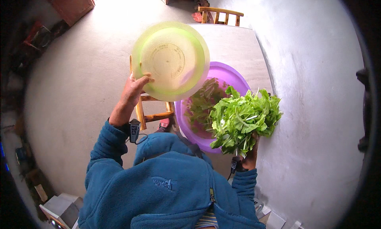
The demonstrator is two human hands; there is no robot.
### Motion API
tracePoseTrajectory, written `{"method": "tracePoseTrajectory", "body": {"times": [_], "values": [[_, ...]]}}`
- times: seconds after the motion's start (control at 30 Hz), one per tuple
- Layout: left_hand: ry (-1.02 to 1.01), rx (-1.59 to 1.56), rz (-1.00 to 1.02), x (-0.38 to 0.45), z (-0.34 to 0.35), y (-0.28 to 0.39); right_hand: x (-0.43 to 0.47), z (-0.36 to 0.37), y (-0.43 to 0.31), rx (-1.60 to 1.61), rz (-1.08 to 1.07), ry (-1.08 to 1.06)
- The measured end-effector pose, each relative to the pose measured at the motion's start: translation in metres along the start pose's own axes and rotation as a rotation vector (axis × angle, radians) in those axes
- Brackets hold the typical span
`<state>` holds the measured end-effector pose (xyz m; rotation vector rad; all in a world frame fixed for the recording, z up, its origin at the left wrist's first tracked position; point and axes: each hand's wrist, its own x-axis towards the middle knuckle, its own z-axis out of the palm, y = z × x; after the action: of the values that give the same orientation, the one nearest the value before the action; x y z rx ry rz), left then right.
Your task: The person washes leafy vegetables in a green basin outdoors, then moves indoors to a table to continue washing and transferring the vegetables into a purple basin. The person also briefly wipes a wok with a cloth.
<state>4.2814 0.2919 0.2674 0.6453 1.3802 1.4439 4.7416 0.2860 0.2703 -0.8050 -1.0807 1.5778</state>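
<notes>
My left hand (132, 87) grips the rim of a translucent green plastic basin (168, 62), thumb over the near left edge. No food shows in it, and its bottom bears ring-shaped markings. A large heap of leafy greens (244, 118) rests on my right hand (251, 153). The leaves hide most of that hand and whatever may lie under them. Below both stands a purple plastic basin (232, 74) with more greens (205, 101) in it, apparently in water. The green basin and the heap cover parts of its rim.
The purple basin stands on a pale table (238, 44) against a grey wall (312, 95). A wooden chair (156, 117) is at the table's left, another wooden chair (221, 13) at its far end. A reddish cabinet (70, 5) stands far left, a white box (61, 208) near left.
</notes>
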Motion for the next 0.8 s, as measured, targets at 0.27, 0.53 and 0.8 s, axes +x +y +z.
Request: {"method": "tracePoseTrajectory", "body": {"times": [0.27, 0.53, 0.8], "values": [[-0.039, -0.063, -0.069, -0.025, 0.0, -0.002, 0.009, 0.034, -0.023, 0.064, 0.232, 0.37], [0.029, -0.022, -0.015, -0.034, 0.009, 0.011, 0.02, 0.006, -0.008, 0.045, 0.206, 0.275], [0.022, 0.018, -0.015, -0.04, 0.015, 0.023, 0.029, -0.005, -0.001, 0.029, 0.095, 0.203]]}}
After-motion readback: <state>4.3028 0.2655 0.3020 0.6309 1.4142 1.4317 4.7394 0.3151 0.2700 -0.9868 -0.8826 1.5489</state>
